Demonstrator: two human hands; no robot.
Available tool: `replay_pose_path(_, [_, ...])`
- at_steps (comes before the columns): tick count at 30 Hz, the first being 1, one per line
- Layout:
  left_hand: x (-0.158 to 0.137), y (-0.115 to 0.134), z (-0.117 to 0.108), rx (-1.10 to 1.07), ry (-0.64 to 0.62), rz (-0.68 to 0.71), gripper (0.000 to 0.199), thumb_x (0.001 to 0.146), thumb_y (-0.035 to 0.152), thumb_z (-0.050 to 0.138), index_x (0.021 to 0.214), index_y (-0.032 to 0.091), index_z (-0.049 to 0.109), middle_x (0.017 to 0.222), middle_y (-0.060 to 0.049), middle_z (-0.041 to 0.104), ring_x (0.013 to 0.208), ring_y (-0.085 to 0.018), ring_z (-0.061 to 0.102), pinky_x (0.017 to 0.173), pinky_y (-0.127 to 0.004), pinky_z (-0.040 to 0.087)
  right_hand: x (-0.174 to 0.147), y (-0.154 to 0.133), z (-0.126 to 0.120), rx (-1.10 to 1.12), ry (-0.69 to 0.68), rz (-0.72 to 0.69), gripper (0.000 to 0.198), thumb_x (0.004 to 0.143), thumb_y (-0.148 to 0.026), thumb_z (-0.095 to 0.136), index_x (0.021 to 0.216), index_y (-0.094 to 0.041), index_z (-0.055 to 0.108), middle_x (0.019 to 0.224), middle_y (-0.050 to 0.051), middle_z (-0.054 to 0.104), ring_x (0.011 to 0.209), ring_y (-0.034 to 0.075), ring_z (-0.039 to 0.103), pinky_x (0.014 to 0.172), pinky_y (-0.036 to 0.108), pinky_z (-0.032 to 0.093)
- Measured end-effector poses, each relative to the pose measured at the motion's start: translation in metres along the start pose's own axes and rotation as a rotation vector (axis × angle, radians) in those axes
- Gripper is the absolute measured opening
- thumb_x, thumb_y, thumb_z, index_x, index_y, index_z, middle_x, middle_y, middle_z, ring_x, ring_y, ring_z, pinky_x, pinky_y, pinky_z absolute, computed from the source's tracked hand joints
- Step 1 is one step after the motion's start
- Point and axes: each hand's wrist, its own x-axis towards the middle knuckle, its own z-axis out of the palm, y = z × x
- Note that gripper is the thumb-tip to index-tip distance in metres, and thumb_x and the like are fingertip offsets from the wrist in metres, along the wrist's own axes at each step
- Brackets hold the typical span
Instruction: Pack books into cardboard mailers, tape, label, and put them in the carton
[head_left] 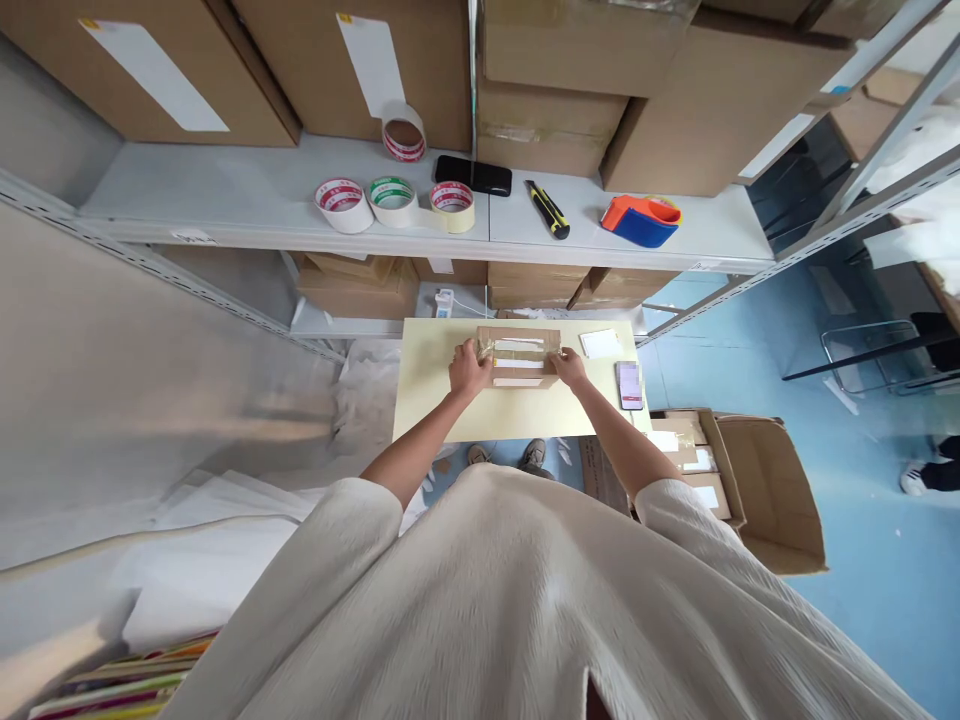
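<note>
A small brown cardboard box (517, 372) with white labels and clear tape sits on the pale yellow table (435, 410). My left hand (469, 370) grips its left end, thumb on top. At the opposite end, my right hand (568, 367) has its fingers closed on the box's right edge. Just right of the box lie a stack of white labels or paper (600, 344) and a phone (629, 386) with its screen lit.
The shelf (255, 200) above holds tape rolls (343, 204), a yellow-black box cutter (548, 210), an orange-blue tape dispenser (642, 220), a black phone-like object (474, 175) and large cartons (547, 120). An open carton (772, 490) with smaller boxes stands on the floor, right.
</note>
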Motion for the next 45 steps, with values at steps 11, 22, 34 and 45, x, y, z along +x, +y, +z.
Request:
replay_pose_path(11, [-0.004, 0.037, 0.035, 0.09, -0.242, 0.659, 0.071, 0.107, 0.043, 0.064, 0.174, 0.023, 0.057, 0.191, -0.016, 0.04, 0.181, -0.039, 0.027, 0.149, -0.062, 0.015, -0.004, 0.037, -0.018, 0.195, -0.051, 0.037, 0.064, 0.099, -0.07, 0.061, 0.14, -0.021, 0.073, 0.139, 0.016, 0.08, 0.122, 0.029, 0.078, 0.107, 0.045, 0.064])
replay_pose_path(22, [0.004, 0.07, 0.051, 0.091, -0.134, 0.413, 0.055, 0.112, 0.048, 0.06, 0.162, 0.027, 0.066, 0.187, -0.016, 0.045, 0.177, -0.041, 0.032, 0.147, -0.064, 0.018, 0.039, 0.105, -0.103, -0.107, -0.042, 0.149, 0.046, 0.095, -0.045, 0.071, 0.131, -0.018, 0.079, 0.142, 0.022, 0.081, 0.133, 0.039, 0.077, 0.116, 0.053, 0.06])
replay_pose_path(34, [-0.017, 0.177, 0.13, 0.113, -0.293, 0.568, 0.045, 0.115, 0.031, 0.048, 0.153, 0.027, 0.073, 0.175, -0.012, 0.059, 0.163, -0.035, 0.051, 0.139, -0.055, 0.037, 0.12, 0.133, -0.124, -0.437, -0.185, -0.155, 0.042, 0.098, -0.03, 0.071, 0.139, -0.021, 0.077, 0.16, 0.021, 0.065, 0.146, 0.044, 0.061, 0.125, 0.06, 0.052])
replay_pose_path(45, [-0.005, 0.171, 0.195, 0.027, -0.402, 0.34, 0.043, 0.109, 0.022, 0.053, 0.147, 0.024, 0.074, 0.159, -0.013, 0.069, 0.152, -0.031, 0.064, 0.131, -0.049, 0.052, 0.15, 0.137, -0.11, -0.457, -0.315, -0.37, 0.04, 0.105, -0.036, 0.073, 0.14, -0.019, 0.078, 0.165, 0.024, 0.062, 0.153, 0.049, 0.047, 0.132, 0.067, 0.036])
